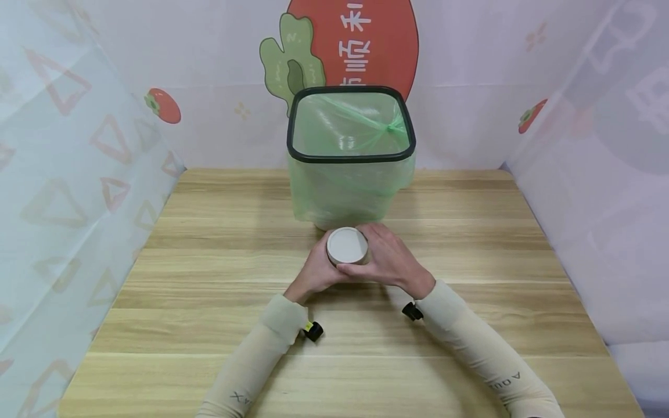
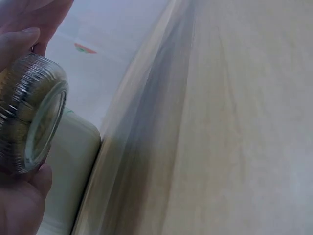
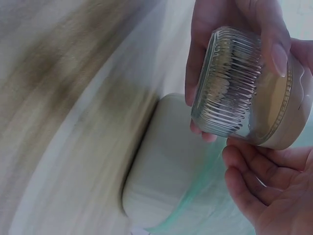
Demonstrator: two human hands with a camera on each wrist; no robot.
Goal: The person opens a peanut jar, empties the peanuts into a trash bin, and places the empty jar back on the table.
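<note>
The fingers (image 3: 215, 54) of the left hand (image 1: 315, 271) were curled round the ribbed glass body of a small jar (image 1: 347, 247), with the thumb laid across the glass near the lid, as the right wrist view showed. In the left wrist view the same jar (image 2: 29, 115) appeared bottom-on, its clear base toward the camera, with a thumb above it and fingers below. The right hand (image 1: 391, 260) was closed about the pale lid (image 3: 293, 122) from the other side, its fingers wrapping the lid's rim in the head view; in the right wrist view its palm and fingers lay just under the lid's edge, and how firmly they pressed could not be told. The lid was on the jar, a gold band showing where lid met glass. The jar was held between both hands just above the wooden table (image 1: 209, 278), at its middle, directly in front of a bin (image 1: 351, 157) lined with a green bag (image 1: 387, 125) under a black rim. Both forearms wore beige sleeves (image 1: 470, 337), each with a small black device at the wrist. Pale patterned sheets (image 1: 78, 174) enclosed the table on three sides, the rear one bearing a red and green fruit drawing (image 1: 355, 40).
</note>
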